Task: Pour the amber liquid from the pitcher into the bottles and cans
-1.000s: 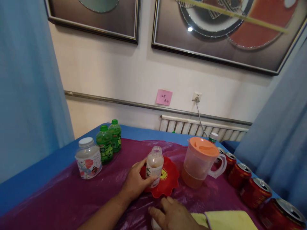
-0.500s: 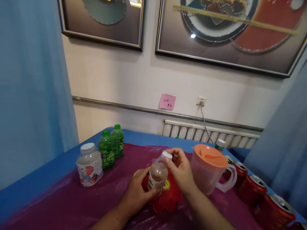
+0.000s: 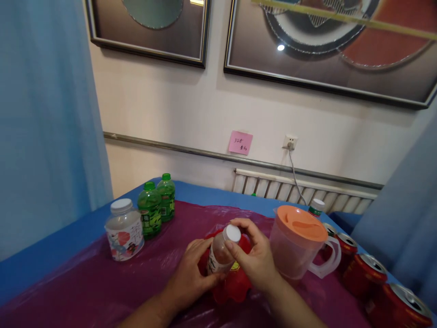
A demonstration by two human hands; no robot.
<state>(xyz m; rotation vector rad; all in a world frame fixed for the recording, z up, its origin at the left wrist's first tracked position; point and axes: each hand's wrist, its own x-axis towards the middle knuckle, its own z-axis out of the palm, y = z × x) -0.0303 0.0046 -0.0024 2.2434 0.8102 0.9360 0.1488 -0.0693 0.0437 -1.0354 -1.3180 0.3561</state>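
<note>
**Open lanes and blockers on the worktop**

The near left of the worktop (image 3: 68,291) lies bare, so a hand can pass freely there in front of the white-capped jar (image 3: 124,229) and the two green bottles (image 3: 155,210), which stand close together along the far left. Between those bottles and the red dish (image 3: 228,287) a bare strip runs toward the wall. On the right, the orange-lidded pitcher (image 3: 300,243) stands just beside the dish, and a row of red cans (image 3: 368,275) closes the right edge behind it.

Curtained room: framed pictures (image 3: 327,45), radiator (image 3: 290,189), drinks table (image 3: 85,228).
</note>
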